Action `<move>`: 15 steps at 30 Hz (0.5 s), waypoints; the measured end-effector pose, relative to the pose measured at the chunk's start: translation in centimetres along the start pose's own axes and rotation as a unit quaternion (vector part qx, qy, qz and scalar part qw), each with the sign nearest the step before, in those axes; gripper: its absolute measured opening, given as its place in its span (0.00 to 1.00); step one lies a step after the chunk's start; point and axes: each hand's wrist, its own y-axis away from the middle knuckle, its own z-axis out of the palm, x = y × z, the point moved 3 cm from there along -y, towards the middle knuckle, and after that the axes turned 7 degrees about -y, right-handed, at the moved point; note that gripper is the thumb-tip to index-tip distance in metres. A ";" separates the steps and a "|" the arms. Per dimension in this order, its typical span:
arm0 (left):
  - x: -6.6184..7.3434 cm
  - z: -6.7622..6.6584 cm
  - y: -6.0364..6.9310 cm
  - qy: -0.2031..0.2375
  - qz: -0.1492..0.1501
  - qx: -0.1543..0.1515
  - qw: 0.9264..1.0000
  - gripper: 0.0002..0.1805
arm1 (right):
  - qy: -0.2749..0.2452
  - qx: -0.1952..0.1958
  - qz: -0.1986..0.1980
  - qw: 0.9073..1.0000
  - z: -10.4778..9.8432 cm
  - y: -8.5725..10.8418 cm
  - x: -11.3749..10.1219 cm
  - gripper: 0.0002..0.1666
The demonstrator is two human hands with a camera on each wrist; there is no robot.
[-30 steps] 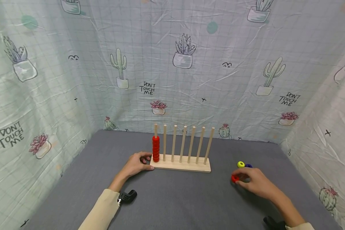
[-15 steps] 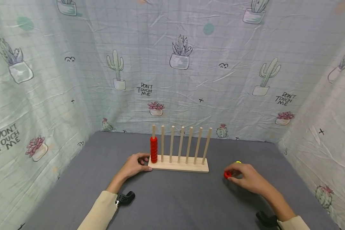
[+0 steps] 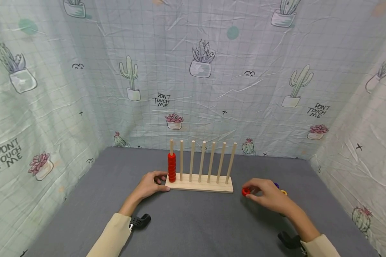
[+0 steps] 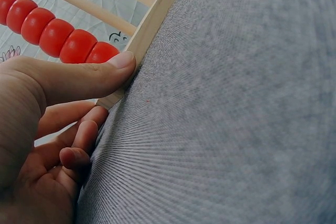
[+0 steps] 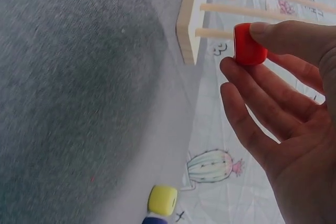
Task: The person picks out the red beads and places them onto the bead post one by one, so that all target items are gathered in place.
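Note:
A wooden peg rack [image 3: 199,185] stands on the dark grey cloth, with several upright rods on a flat base. Its leftmost rod carries a stack of red beads [image 3: 172,167]; the other rods are bare. My left hand [image 3: 150,184] grips the left end of the base, thumb [image 4: 105,74] on the front edge and fingers behind. To the right of the rack, my right hand [image 3: 268,194] pinches one red bead [image 5: 249,44] between thumb and fingers. That bead is a short way from the base's right end, not touching it.
Past my right hand lie loose beads: a blue one [image 3: 276,185], an orange-yellow one [image 3: 283,192], and a yellow one [image 5: 163,200] visible in the right wrist view. My right hand partly covers them. A cactus-print curtain [image 3: 225,89] hangs behind and at both sides.
My right hand has moved left toward the rack with the red bead in its grip, uncovering the orange-yellow bead. My left hand has stayed on the base. The head view has shifted slightly.

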 end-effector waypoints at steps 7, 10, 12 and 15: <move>-0.1 0.2 -0.1 -0.002 0.000 -0.001 1.000 0.38 | -0.007 0.002 -0.022 1.000 0.6 -0.9 -0.6 0.13; -0.2 0.1 -0.1 0.003 0.003 -0.002 1.000 0.38 | -0.007 -0.001 -0.023 1.000 0.8 -1.2 -0.8 0.14; -0.1 0.1 -0.1 0.004 0.004 -0.002 1.000 0.38 | -0.006 -0.003 -0.020 1.000 0.9 -1.5 -1.0 0.14; -0.1 0.0 -0.1 0.001 0.004 -0.002 1.000 0.38 | -0.001 -0.007 -0.017 1.000 1.0 -2.0 -1.3 0.14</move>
